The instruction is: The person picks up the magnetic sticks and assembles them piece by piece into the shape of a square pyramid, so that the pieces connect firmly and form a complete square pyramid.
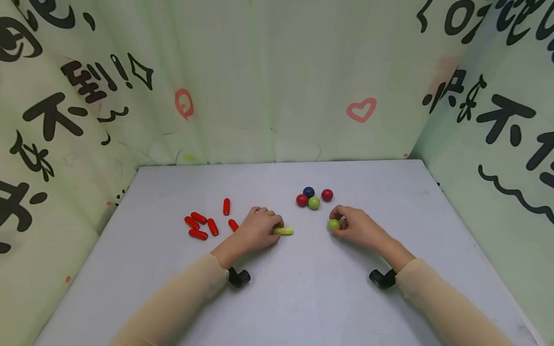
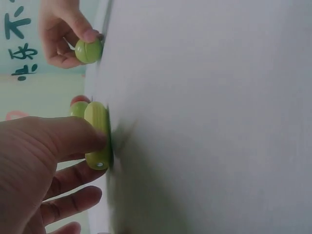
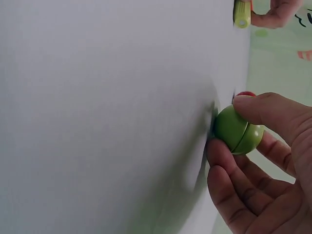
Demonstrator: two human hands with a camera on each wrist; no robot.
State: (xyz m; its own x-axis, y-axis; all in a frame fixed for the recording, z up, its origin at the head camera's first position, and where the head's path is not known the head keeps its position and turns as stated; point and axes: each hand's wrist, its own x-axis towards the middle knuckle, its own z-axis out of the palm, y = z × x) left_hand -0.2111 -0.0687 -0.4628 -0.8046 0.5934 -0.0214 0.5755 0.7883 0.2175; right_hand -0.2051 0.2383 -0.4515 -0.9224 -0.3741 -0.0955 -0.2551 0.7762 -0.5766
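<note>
My left hand [image 1: 258, 228] pinches a yellow-green ribbed rod-shaped piece [image 2: 99, 146] with rounded ends, low over the table; a small hole shows in its near end. My right hand [image 1: 357, 227] holds a glossy green ball [image 3: 239, 130] between thumb and fingers, close to the tabletop. A seam runs around this ball. Beyond the hands sit a blue ball [image 1: 308, 191], a second green ball [image 1: 314, 203] and two red balls, one at the left [image 1: 302, 200] and one at the right [image 1: 327, 194]. Several red rod-shaped pieces [image 1: 198, 234] lie scattered left of my left hand.
The white table [image 1: 303, 298] is enclosed by pale green curtains [image 1: 268, 86] with black writing and red drawings at the back and sides. A black wrist device [image 1: 239, 278] is on the left wrist, another black device [image 1: 383, 278] on the right.
</note>
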